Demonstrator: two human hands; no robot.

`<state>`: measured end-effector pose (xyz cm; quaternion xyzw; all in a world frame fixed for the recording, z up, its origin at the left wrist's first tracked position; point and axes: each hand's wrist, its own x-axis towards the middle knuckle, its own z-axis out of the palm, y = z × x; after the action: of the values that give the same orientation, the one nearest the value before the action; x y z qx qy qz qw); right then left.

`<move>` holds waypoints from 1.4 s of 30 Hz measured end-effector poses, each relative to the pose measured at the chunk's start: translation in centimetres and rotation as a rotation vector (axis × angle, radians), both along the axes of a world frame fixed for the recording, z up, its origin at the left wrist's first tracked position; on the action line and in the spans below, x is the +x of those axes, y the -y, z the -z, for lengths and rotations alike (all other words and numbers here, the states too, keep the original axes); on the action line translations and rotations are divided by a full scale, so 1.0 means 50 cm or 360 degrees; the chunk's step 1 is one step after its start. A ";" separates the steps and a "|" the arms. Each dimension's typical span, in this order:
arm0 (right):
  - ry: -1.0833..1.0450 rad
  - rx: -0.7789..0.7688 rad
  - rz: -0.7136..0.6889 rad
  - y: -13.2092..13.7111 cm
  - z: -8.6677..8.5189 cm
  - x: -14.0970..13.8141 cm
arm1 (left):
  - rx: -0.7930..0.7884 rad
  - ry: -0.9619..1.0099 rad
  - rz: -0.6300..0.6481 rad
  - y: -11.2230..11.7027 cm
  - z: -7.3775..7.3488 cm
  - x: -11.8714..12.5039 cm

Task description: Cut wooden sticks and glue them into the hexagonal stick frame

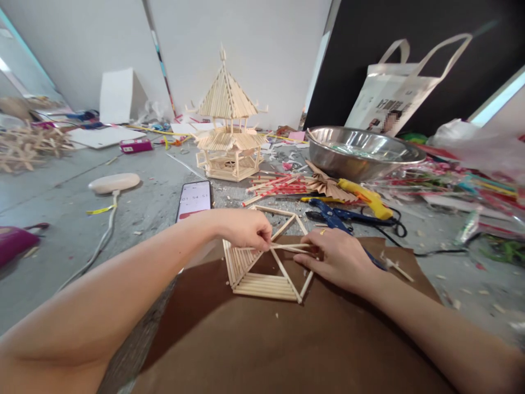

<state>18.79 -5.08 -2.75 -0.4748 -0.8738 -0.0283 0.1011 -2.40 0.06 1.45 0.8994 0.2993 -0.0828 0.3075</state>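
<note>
A six-sided frame of pale wooden sticks (266,287) rests on a brown sheet (262,339), its spokes meeting near the middle. Two of its sections, at the left and front, are filled with rows of sticks; other visible sections are open. My left hand (248,229) is closed in a pinch right at the meeting point of the spokes; its fingertips hide what they grip. From the right, my right hand (338,257) grips a thin wooden stick (293,247) between thumb and fingers, pointing toward my left fingertips. A yellow ring is on this hand.
Behind the frame stands a stick pagoda (229,142). A phone (193,198) lies by my left forearm. Blue pliers (332,216), a yellow glue gun (367,200), red-marked sticks (279,186) and a steel bowl (365,158) are beyond my right hand. A white device with a cable (115,183) lies left.
</note>
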 end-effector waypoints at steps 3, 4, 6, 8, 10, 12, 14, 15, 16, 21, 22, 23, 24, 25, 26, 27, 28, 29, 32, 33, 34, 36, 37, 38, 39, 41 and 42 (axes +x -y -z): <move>-0.0107 -0.0061 0.0079 0.000 0.006 -0.002 | 0.0021 -0.0021 0.0022 0.004 0.000 0.002; -0.0160 -0.0073 0.0087 -0.001 0.008 -0.001 | 0.0019 -0.0007 0.0002 0.005 -0.001 0.003; -0.0285 -0.0061 0.0074 -0.002 0.014 0.002 | -0.0049 0.0025 -0.0057 0.006 -0.003 0.003; -0.0440 -0.0030 0.0062 -0.005 0.018 0.005 | -0.0166 0.0044 -0.0124 0.007 -0.004 0.003; -0.0631 -0.0036 0.0087 -0.009 0.021 0.007 | -0.0264 0.0083 -0.0195 0.007 -0.003 0.003; -0.0901 -0.0199 0.0112 -0.013 0.024 0.007 | -0.0328 0.0153 -0.0269 0.009 -0.001 0.004; -0.1268 -0.0476 0.0088 -0.017 0.028 0.005 | -0.0390 0.0201 -0.0317 0.011 0.002 0.006; -0.1456 -0.0607 0.0065 -0.018 0.029 0.002 | -0.0419 0.0208 -0.0328 0.012 0.004 0.008; -0.1626 -0.0708 0.0047 -0.018 0.029 0.000 | -0.0443 0.0209 -0.0331 0.013 0.005 0.009; -0.2239 -0.0920 0.0052 -0.018 0.018 -0.007 | -0.0481 0.0276 -0.0352 0.013 0.015 0.013; -0.2365 -0.0968 0.0039 -0.018 0.013 -0.006 | -0.0482 0.0297 -0.0361 0.013 0.016 0.014; -0.2486 -0.1023 0.0024 -0.019 0.008 -0.004 | -0.0485 0.0317 -0.0369 0.013 0.018 0.015; -0.2595 -0.1082 0.0006 -0.020 0.004 -0.001 | -0.0495 0.0339 -0.0372 0.013 0.019 0.015; -0.2690 -0.1140 -0.0012 -0.021 0.000 0.001 | -0.0515 0.0358 -0.0371 0.013 0.019 0.016; -0.2768 -0.1190 -0.0029 -0.023 -0.004 0.004 | -0.0541 0.0377 -0.0368 0.014 0.020 0.017; -0.2830 -0.1230 -0.0041 -0.024 -0.006 0.006 | -0.0567 0.0395 -0.0366 0.014 0.019 0.018; -0.2876 -0.1254 -0.0042 -0.026 -0.007 0.007 | -0.0591 0.0412 -0.0370 0.015 0.018 0.019; -0.2902 -0.1262 -0.0027 -0.028 -0.007 0.008 | -0.0602 0.0431 -0.0388 0.016 0.017 0.020; -0.2800 -0.1204 0.0143 -0.030 -0.003 0.009 | -0.0542 0.0536 -0.0534 0.017 0.012 0.024; -0.2692 -0.1138 0.0242 -0.028 -0.001 0.009 | -0.0508 0.0586 -0.0599 0.016 0.010 0.024; -0.2529 -0.1044 0.0341 -0.026 0.001 0.010 | -0.0478 0.0638 -0.0659 0.016 0.010 0.024; -0.2003 -0.0803 0.0435 -0.018 0.002 0.010 | -0.0466 0.0728 -0.0730 0.014 0.010 0.023; -0.1662 -0.0671 0.0388 -0.012 0.001 0.011 | -0.0486 0.0754 -0.0737 0.013 0.011 0.022; -0.1304 -0.0543 0.0276 -0.007 0.000 0.011 | -0.0522 0.0762 -0.0724 0.012 0.012 0.020; -0.0966 -0.0424 0.0113 -0.002 -0.003 0.011 | -0.0565 0.0753 -0.0693 0.011 0.013 0.019; -0.0455 -0.0224 -0.0221 0.005 -0.007 0.010 | -0.0663 0.0701 -0.0610 0.011 0.015 0.017; -0.0301 -0.0150 -0.0344 0.007 -0.008 0.009 | -0.0707 0.0677 -0.0570 0.013 0.015 0.017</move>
<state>19.25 -5.42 -2.36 -0.3827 -0.9068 0.0688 0.1630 -1.55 -0.57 0.68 0.7409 0.3562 0.0985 0.5607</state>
